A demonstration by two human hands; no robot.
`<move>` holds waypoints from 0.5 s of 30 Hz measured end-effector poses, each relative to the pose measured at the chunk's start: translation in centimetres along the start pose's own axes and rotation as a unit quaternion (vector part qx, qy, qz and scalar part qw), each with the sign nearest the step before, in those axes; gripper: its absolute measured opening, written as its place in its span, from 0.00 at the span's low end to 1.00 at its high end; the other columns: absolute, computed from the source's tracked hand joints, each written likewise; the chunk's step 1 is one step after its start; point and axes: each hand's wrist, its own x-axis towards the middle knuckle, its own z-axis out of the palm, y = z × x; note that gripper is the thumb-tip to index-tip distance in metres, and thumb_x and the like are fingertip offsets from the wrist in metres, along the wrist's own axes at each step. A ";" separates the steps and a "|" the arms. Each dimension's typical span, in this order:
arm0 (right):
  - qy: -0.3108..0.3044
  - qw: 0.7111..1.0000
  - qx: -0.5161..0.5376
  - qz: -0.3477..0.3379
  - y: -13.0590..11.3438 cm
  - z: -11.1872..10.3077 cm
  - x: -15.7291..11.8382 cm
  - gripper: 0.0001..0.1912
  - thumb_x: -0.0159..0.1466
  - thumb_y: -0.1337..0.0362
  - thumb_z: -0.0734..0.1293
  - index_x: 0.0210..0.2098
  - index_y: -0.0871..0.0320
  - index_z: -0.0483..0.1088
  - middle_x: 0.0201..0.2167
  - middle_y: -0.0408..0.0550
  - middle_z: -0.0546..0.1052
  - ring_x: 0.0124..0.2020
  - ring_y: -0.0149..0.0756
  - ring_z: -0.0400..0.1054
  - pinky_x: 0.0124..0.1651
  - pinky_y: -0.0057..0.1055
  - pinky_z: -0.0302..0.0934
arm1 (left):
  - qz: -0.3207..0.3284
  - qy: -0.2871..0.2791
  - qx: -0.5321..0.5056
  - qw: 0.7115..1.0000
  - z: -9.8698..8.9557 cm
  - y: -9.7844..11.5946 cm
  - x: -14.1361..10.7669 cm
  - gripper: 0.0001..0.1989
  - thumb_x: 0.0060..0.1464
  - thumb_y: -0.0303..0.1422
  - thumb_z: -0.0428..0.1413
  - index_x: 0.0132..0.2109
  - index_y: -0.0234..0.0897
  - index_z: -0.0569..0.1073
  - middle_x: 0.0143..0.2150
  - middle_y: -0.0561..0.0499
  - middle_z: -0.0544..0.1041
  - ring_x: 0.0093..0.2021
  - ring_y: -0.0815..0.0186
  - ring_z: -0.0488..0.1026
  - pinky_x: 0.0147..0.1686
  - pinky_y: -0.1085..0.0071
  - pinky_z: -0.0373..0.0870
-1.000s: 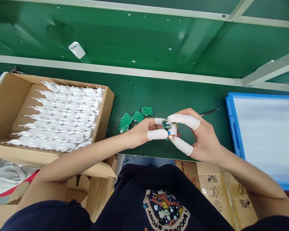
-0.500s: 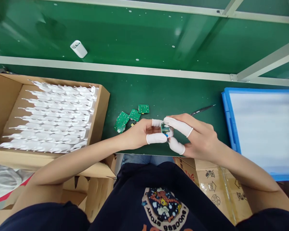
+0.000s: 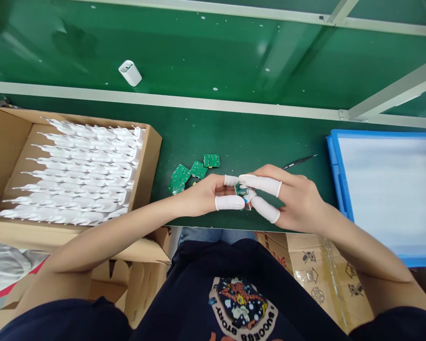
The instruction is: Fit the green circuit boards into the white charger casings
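Fingertips cover much of the small green circuit board with a dark cylindrical part (image 3: 241,190), and the little white piece (image 3: 251,194) against it is hard to make out. The right edge of the view cuts off the blue-rimmed tray (image 3: 342,177).

Both forearms reach inward, and the board sits between the hands near the front edge of the green surface (image 3: 199,130). The left hand (image 3: 206,195), in white finger covers, pinches it between thumb and fingers; the right hand (image 3: 301,201), likewise covered, has forefinger and thumb closed on its other side.

Loose green circuit boards (image 3: 180,175) lie beyond the left forearm. Near the right hand lies a slim black pointed tool (image 3: 300,162). At left, a brown cardboard box (image 3: 148,173) holds rows of white pieces with thin tips (image 3: 81,168). A white hollow casing (image 3: 130,73) stands beyond the pale metal bar (image 3: 199,103).
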 end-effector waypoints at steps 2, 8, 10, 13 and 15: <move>-0.023 0.996 0.079 0.037 0.1 -0.4 0.3 0.17 0.63 0.66 0.67 0.52 0.54 0.66 0.39 0.47 0.74 0.35 0.33 0.71 0.35 0.29 0.68 | 0.011 -0.009 -0.009 1.000 -0.1 0.0 0.1 0.17 0.48 0.41 0.64 0.40 0.31 0.77 0.37 0.47 0.79 0.37 0.66 0.75 0.44 0.70 0.70; -0.036 0.983 0.147 0.101 0.0 -0.6 0.9 0.19 0.60 0.63 0.70 0.50 0.51 0.68 0.38 0.46 0.73 0.37 0.35 0.70 0.38 0.31 0.68 | -0.008 0.007 -0.006 1.000 -0.1 0.1 0.0 0.17 0.45 0.38 0.66 0.41 0.33 0.77 0.35 0.50 0.78 0.35 0.69 0.72 0.39 0.74 0.68; -0.040 0.986 0.142 0.082 -0.2 -0.5 0.9 0.18 0.60 0.66 0.69 0.50 0.52 0.68 0.37 0.46 0.73 0.36 0.34 0.70 0.37 0.30 0.67 | -0.029 0.011 0.011 0.999 -0.1 0.1 -0.2 0.18 0.43 0.37 0.67 0.41 0.33 0.77 0.33 0.51 0.77 0.34 0.68 0.73 0.38 0.73 0.68; -0.029 0.989 0.134 0.054 -0.5 -0.2 0.7 0.19 0.60 0.70 0.67 0.51 0.51 0.68 0.35 0.45 0.73 0.34 0.32 0.69 0.35 0.28 0.67 | -0.039 0.002 0.020 0.999 0.0 -0.1 -0.3 0.17 0.45 0.38 0.66 0.41 0.33 0.77 0.33 0.51 0.77 0.35 0.67 0.74 0.41 0.71 0.69; -0.013 0.991 0.122 0.045 -0.6 -0.1 0.6 0.20 0.60 0.72 0.65 0.51 0.51 0.68 0.33 0.45 0.72 0.32 0.31 0.69 0.33 0.28 0.66 | -0.034 -0.009 0.021 0.999 0.0 -0.2 -0.3 0.16 0.47 0.38 0.64 0.41 0.33 0.77 0.34 0.50 0.78 0.37 0.67 0.74 0.42 0.70 0.69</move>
